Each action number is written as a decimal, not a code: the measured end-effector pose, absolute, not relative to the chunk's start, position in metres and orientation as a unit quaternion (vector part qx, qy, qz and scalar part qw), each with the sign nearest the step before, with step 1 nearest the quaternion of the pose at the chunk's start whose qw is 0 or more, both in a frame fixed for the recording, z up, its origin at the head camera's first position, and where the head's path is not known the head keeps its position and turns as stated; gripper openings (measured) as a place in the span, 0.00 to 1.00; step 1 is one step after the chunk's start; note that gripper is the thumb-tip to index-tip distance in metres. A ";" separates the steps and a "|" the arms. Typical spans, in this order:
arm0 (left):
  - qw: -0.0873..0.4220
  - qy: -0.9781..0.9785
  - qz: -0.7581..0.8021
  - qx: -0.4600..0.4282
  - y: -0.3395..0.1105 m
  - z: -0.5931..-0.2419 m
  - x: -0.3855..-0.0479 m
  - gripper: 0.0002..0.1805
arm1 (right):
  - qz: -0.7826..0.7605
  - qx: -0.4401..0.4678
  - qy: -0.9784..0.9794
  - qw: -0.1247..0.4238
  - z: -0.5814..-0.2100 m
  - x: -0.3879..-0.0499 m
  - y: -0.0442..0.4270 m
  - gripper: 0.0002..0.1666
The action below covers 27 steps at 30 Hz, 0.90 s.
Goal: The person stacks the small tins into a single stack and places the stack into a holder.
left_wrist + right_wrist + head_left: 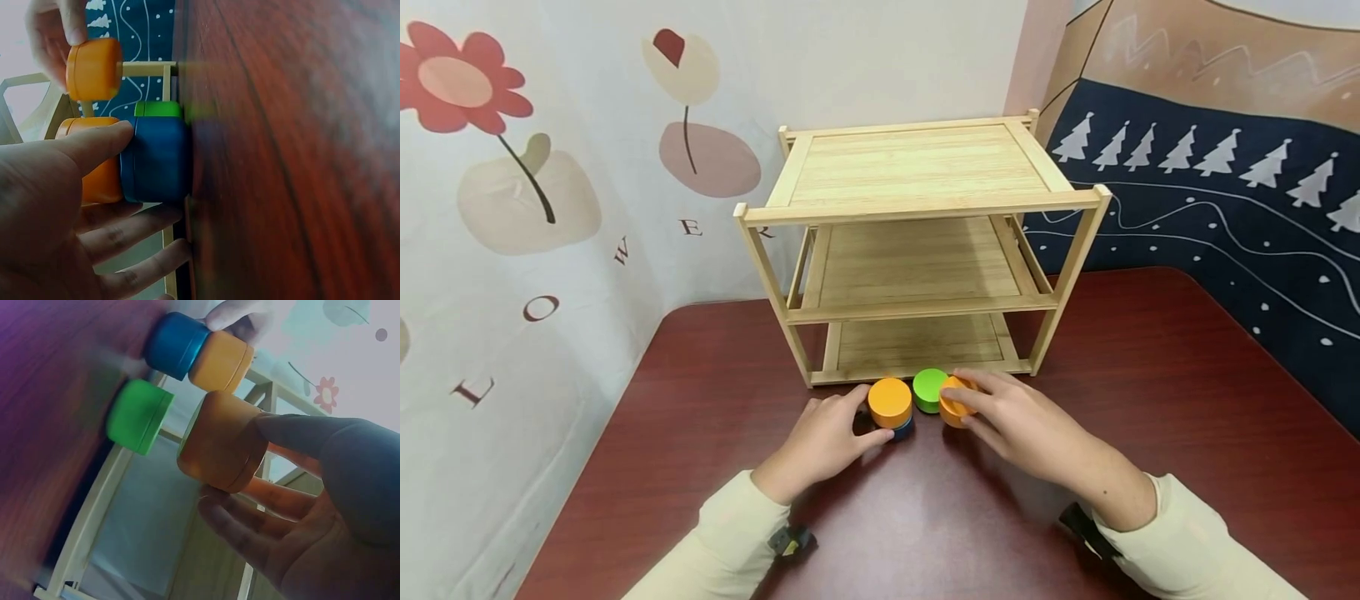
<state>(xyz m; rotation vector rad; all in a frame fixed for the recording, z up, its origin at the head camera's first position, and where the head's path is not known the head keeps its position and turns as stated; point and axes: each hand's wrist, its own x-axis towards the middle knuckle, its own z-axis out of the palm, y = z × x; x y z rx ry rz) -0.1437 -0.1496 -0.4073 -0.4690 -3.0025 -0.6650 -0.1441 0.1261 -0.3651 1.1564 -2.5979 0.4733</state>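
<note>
Low on the table, a small round orange lidded jar [891, 398] is stacked on a blue jar [159, 159]. My left hand [827, 435] holds this stack from the side, its thumb across the seam between the two jars and its fingers behind them. My right hand [1033, 429] grips a second orange jar [219, 440] between thumb and fingers, off the table. Just beyond and between the hands stands a green jar [929, 388], upright on the table and touched by neither hand.
A three-tier wooden rack [925, 204] stands directly behind the jars, its bottom front rail close to them. Dark red tabletop [880, 533] lies in front and to both sides. Printed wall hangings [602, 142] enclose the back and sides.
</note>
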 end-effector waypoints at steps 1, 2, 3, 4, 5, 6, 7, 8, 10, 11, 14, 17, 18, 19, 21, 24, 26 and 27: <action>0.015 -0.964 -0.214 -0.154 -0.149 -0.408 -0.143 0.27 | 0.163 0.397 -0.894 0.127 -0.364 -0.144 0.126 0.23; 0.014 -0.964 -0.213 -0.156 -0.148 -0.408 -0.143 0.28 | 0.163 0.397 -0.894 0.126 -0.363 -0.143 0.125 0.23; 0.013 -0.964 -0.213 -0.157 -0.148 -0.407 -0.142 0.29 | 0.163 0.397 -0.895 0.126 -0.362 -0.143 0.124 0.23; 0.011 -0.964 -0.214 -0.158 -0.147 -0.407 -0.142 0.29 | 0.163 0.397 -0.894 0.127 -0.361 -0.143 0.124 0.23; 0.009 -0.964 -0.214 -0.159 -0.147 -0.407 -0.142 0.30 | 0.163 0.397 -0.894 0.128 -0.360 -0.142 0.123 0.23; 0.009 -0.964 -0.215 -0.159 -0.147 -0.407 -0.142 0.30 | 0.162 0.399 -0.893 0.130 -0.359 -0.142 0.122 0.23; 0.007 -0.963 -0.216 -0.159 -0.146 -0.407 -0.142 0.30 | 0.161 0.401 -0.892 0.133 -0.359 -0.141 0.122 0.23; 0.005 -0.963 -0.218 -0.159 -0.146 -0.407 -0.142 0.30 | 0.160 0.403 -0.891 0.136 -0.358 -0.141 0.121 0.23; 0.003 -0.962 -0.220 -0.163 -0.147 -0.407 -0.142 0.30 | 0.158 0.408 -0.888 0.144 -0.357 -0.141 0.120 0.23; 0.001 -0.961 -0.222 -0.165 -0.147 -0.407 -0.142 0.30 | 0.157 0.410 -0.886 0.148 -0.356 -0.140 0.120 0.23; -0.003 -0.959 -0.225 -0.171 -0.149 -0.407 -0.143 0.30 | 0.159 0.415 -0.882 0.157 -0.353 -0.140 0.118 0.22; -0.005 -0.956 -0.234 -0.178 -0.151 -0.407 -0.145 0.28 | 0.160 0.417 -0.880 0.162 -0.349 -0.140 0.116 0.22; -0.007 -0.955 -0.239 -0.178 -0.152 -0.407 -0.146 0.27 | 0.160 0.418 -0.879 0.163 -0.348 -0.140 0.115 0.22; -0.008 -0.953 -0.242 -0.179 -0.153 -0.407 -0.146 0.26 | 0.160 0.418 -0.879 0.163 -0.347 -0.140 0.114 0.23; -0.014 -0.952 -0.249 -0.179 -0.154 -0.407 -0.147 0.23 | 0.160 0.418 -0.879 0.164 -0.346 -0.140 0.113 0.23; -0.025 -0.951 -0.257 -0.171 -0.155 -0.407 -0.148 0.21 | 0.160 0.419 -0.879 0.163 -0.344 -0.140 0.111 0.24; -0.029 -0.951 -0.259 -0.167 -0.155 -0.407 -0.148 0.20 | 0.160 0.419 -0.879 0.165 -0.342 -0.140 0.109 0.24; -0.030 -0.950 -0.261 -0.165 -0.156 -0.407 -0.148 0.19 | 0.160 0.419 -0.878 0.166 -0.342 -0.139 0.108 0.24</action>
